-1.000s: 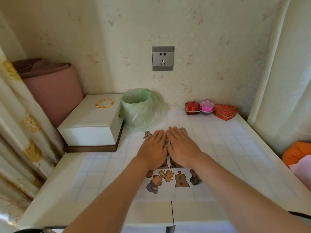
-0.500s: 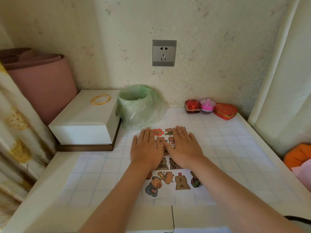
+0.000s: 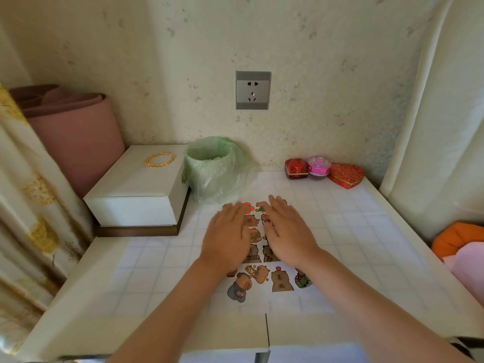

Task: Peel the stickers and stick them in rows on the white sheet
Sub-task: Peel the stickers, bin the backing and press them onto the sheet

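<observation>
on the sticker sheet (image 3: 264, 277), both hands flat, left hand (image 3: 227, 235) beside right hand (image 3: 287, 231)

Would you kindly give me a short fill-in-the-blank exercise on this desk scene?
1. The left hand and the right hand lie flat on a sheet covered with cartoon ____.
2. The gold bangle lies on the white ____.
3. The small bin is lined with a ____ bag.
4. The red box farthest right is shaped like a ____.
Missing words: stickers; box; green; heart.
</observation>
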{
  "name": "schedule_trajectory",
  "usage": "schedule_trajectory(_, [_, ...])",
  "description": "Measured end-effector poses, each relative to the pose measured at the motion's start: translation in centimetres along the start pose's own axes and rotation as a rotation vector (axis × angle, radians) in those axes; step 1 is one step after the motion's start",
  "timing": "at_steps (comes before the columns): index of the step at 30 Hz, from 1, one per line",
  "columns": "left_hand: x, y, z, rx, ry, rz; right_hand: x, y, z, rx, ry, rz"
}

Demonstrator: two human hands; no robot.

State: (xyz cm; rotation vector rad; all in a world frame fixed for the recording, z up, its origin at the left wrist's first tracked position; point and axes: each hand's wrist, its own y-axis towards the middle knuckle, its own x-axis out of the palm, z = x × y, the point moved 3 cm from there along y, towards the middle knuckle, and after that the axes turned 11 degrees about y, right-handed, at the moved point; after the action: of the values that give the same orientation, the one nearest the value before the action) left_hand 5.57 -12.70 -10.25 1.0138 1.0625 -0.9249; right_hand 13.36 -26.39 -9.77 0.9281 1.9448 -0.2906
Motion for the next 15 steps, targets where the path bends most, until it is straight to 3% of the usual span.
schedule_trajectory(2, [0.0, -1.6, 1.1, 0.147, -0.013, -0.005, 1.2, -1.4, -0.8, -0.07, -0.024, -0.099])
schedule_trajectory(5, [1.6, -3.6, 1.7, 0.21, 0.077, -0.061, 2.4, -3.2, -1.2, -0.073, -0.094, -0.211])
schedule_trajectory(10, [2.2, -4.4, 1.7, 0.106, 0.182, -0.084, 1.6, -3.9, -0.8, -0.021, -0.175, -0.254])
schedule_trajectory(15, [1.8, -4.6, 1.7, -0.039, 0.162, -0.103, -0.1, -4.8, 1.4, 0.159, -0.229, -0.231])
